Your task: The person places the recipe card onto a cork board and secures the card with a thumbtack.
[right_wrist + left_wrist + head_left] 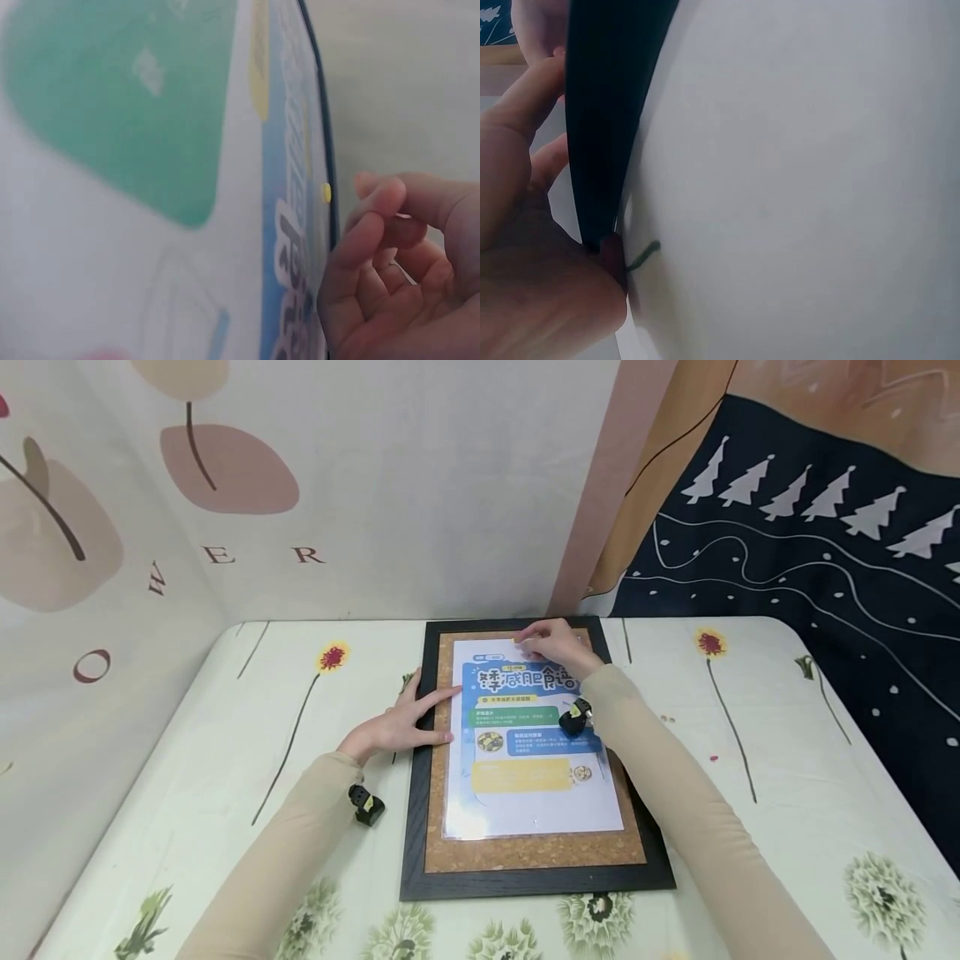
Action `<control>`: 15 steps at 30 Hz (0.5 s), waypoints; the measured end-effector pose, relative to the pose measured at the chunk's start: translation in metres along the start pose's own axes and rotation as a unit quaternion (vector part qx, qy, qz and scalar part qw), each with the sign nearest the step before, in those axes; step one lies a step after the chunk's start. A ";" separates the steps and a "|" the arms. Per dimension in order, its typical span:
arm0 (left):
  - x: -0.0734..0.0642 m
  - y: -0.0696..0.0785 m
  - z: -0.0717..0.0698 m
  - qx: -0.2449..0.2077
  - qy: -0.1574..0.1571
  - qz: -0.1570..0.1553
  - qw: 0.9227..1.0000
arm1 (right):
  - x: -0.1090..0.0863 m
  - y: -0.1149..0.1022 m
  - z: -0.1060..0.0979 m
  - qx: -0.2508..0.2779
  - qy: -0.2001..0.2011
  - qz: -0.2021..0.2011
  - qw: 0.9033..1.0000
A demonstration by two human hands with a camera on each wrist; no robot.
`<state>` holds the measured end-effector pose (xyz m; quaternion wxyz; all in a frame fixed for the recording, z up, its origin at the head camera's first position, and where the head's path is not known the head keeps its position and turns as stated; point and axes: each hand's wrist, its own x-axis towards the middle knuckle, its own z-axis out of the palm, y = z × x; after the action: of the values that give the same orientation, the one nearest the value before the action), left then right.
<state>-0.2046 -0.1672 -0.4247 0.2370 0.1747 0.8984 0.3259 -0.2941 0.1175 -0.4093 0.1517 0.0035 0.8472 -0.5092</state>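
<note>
A laminated sheet with blue, green and yellow panels (pixel 536 806) lies on a cork board (pixel 536 853) in a black frame (pixel 540 882). My left hand (pixel 397 718) rests across the frame's left side, its thumb and a straight finger touching the sheet's left edge, other fingers at the outer side. In the left wrist view, the dark frame edge (pixel 604 112) hides part of these fingers. Over the sheet's top edge is my right hand (pixel 558 647), fingers loosely bent. A small yellow pushpin head (pixel 326 193) stands just beyond its fingertips, with a slight gap.
The board lies on a table with a flower-print cloth (pixel 322 852). A pale printed curtain (pixel 420 485) hangs behind the table, and a dark blue cloth with white trees (pixel 810 568) hangs at the right. A small black camera (pixel 367 806) is on the left wrist.
</note>
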 end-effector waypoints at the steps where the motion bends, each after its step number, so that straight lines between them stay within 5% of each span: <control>1: 0.000 0.000 0.000 0.000 0.000 0.000 1.000 | -0.002 0.001 -0.001 -0.002 -0.003 -0.003 1.000; 15: 0.000 0.000 0.000 0.002 -0.002 0.005 1.000 | -0.032 0.014 -0.025 -0.027 -0.060 -0.065 0.996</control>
<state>-0.2044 -0.1669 -0.4246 0.2369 0.1806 0.8976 0.3251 -0.2676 0.1508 -0.4022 0.1688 -0.0856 0.8484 -0.4944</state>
